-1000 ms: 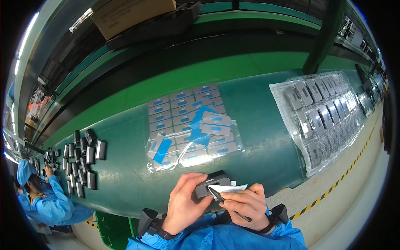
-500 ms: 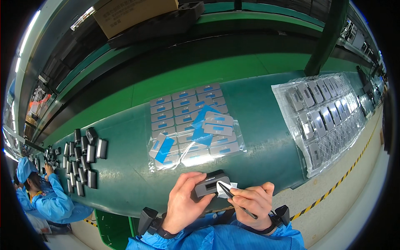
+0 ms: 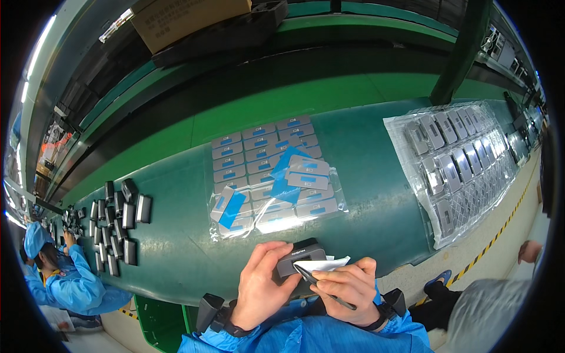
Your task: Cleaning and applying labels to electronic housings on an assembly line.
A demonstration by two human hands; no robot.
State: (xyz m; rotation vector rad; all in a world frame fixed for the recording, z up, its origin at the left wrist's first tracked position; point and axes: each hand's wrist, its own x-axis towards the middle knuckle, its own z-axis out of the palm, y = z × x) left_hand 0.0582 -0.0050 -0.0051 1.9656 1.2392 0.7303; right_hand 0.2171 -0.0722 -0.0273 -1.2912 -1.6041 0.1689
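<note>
Near the front edge of the bench, my left hand (image 3: 261, 287) is closed round a small dark grey box-shaped device (image 3: 310, 252), which has a recessed window in its front. My right hand (image 3: 351, 289) pinches slim black tweezers (image 3: 344, 302). Their tip meets the device's front at that window. A folded white wipe (image 3: 329, 264) lies between the tweezers' tip and my right fingers, against the device. Part of the window is hidden by the wipe and the tweezers.
Flat grey panels with blue film (image 3: 265, 156) lie in rows on clear plastic ahead. Several black housings (image 3: 118, 226) stand at left. A plastic blister sheet (image 3: 442, 167) holds grey parts at right. A co-worker (image 3: 73, 279) sits far left; another person's legs (image 3: 441, 306) show lower right.
My right hand and the tweezers have shifted slightly left and down across the device's front, and the wipe now spreads to the right. Another person has come into view at the right.
</note>
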